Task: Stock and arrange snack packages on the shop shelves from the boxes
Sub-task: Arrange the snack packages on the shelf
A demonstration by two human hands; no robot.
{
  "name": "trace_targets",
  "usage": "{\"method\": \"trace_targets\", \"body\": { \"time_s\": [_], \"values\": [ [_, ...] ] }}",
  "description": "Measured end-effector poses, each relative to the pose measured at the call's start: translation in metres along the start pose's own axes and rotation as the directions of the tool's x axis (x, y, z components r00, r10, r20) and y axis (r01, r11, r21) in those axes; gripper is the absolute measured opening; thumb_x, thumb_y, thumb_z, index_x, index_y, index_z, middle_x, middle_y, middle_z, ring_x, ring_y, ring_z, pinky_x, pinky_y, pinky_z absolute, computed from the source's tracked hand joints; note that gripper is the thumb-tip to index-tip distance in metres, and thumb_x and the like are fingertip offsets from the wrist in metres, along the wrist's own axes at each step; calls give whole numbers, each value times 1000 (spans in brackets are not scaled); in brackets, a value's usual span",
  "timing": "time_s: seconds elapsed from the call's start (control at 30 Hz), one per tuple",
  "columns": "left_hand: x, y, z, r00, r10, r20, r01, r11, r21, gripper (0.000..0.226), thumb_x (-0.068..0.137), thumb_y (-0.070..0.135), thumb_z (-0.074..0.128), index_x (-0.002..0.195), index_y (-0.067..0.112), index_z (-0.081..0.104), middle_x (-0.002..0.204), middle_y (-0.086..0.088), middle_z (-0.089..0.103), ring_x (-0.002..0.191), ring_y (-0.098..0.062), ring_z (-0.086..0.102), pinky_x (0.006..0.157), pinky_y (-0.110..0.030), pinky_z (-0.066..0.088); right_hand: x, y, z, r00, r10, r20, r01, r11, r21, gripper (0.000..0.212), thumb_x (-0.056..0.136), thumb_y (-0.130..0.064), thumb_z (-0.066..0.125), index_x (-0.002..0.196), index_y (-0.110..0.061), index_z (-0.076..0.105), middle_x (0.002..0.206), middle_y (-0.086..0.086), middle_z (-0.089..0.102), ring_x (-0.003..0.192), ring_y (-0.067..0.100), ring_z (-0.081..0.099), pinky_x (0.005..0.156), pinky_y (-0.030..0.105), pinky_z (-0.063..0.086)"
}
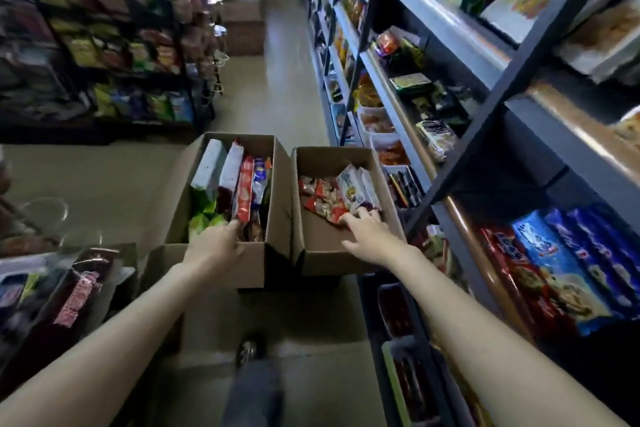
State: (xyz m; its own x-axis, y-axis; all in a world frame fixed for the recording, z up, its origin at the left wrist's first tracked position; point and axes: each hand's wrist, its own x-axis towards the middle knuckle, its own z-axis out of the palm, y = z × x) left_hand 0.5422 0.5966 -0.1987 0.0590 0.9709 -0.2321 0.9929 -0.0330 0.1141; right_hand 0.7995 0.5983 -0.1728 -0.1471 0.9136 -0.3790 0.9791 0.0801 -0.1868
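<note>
Two open cardboard boxes stand side by side on the aisle floor at 12 o'clock: the left box point(221, 204) holds upright snack packages point(239, 184), the right box point(343, 211) holds loose packets point(322, 198). Shelving point(485, 121) runs along 1 to 4 o'clock. A further rack point(97, 45) stands at 10 o'clock, and another box point(242, 28) lies farther down the aisle.

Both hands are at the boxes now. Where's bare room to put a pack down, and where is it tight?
Free: the near floor of the right box, bare cardboard beside the right hand; the aisle floor beyond both boxes. Crowded: the left box, packed upright where the left hand reaches in; the blue packs fill the lower right shelf.
</note>
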Motion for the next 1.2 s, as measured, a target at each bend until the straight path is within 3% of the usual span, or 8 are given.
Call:
{"method": "trace_targets", "body": {
  "time_s": [0.1, 0.23, 0.37, 0.53, 0.73, 0.93, 1.1, 1.2],
  "values": [
    [83, -21, 9, 997, -71, -8, 70, 993, -92, 33, 90, 34, 52, 117, 15, 48, 119, -7, 57, 110, -27, 55, 88, -38, 39, 81, -7, 5, 998, 36, 44, -39, 998, 51, 49, 96, -27, 50, 141, -17, 32, 147, 13, 25, 137, 37, 18, 107, 51, 26],
    [198, -43, 35, 981, -143, 135, 165, 972, -168, 54, 87, 45, 57, 125, 10, 41, 122, -11, 54, 108, -29, 56, 84, -38, 45, 189, -23, 13, 988, 95, 119, -107, 989, 104, 58, 95, -25, 51, 146, -18, 23, 150, 15, 21, 138, 38, 17, 109, 51, 25],
    [293, -53, 63, 942, -230, 243, 280, 939, -199, 69, 86, 53, 55, 134, 7, 36, 124, -11, 57, 112, -31, 55, 94, -41, 41, 281, -46, 19, 995, 27, 97, -44, 983, 177, 55, 93, -21, 51, 143, -20, 27, 136, 13, 33, 127, 35, 29, 104, 47, 34],
    [337, -55, 123, 692, -492, 527, 674, 702, -229, 79, 84, 53, 59, 139, 6, 26, 145, -17, 35, 133, -34, 33, 112, -44, 20, 348, -67, 46, 990, 69, 119, -104, 943, 317, 45, 93, -16, 48, 137, -14, 37, 134, 11, 38, 124, 30, 35, 104, 45, 33],
    [359, -59, 175, 677, -548, 492, 689, 706, -163, 91, 77, 54, 66, 139, 3, 23, 148, -19, 26, 137, -35, 25, 111, -47, 18, 374, -46, 81, 967, 162, 199, -231, 887, 399, 36, 93, -16, 50, 129, -13, 46, 124, 9, 45, 120, 26, 40, 98, 37, 39],
    [357, -79, 163, 750, -474, 461, 616, 755, -225, 66, 78, 39, 70, 127, 4, 41, 130, -17, 50, 120, -36, 48, 104, -46, 30, 368, -38, 79, 949, 217, 230, -293, 876, 383, 34, 93, -16, 48, 127, -12, 46, 127, 10, 44, 121, 27, 41, 101, 43, 40],
    [348, -114, 71, 678, -196, 708, 632, 648, -425, 27, 84, 14, 66, 107, 2, 56, 100, -13, 64, 90, -29, 61, 74, -26, 52, 339, -59, 37, 974, 147, 170, -201, 908, 367, 38, 94, -16, 49, 131, -12, 44, 131, 12, 41, 122, 29, 41, 101, 43, 40],
    [327, -124, -1, 618, -69, 784, 588, 702, -402, 39, 87, 30, 63, 116, 7, 50, 99, -6, 64, 98, -23, 58, 94, -29, 43, 301, -63, 1, 991, 125, -37, -99, 906, 412, 28, 92, -11, 51, 120, -12, 55, 120, 9, 51, 112, 24, 49, 94, 36, 44]
  ]
}}
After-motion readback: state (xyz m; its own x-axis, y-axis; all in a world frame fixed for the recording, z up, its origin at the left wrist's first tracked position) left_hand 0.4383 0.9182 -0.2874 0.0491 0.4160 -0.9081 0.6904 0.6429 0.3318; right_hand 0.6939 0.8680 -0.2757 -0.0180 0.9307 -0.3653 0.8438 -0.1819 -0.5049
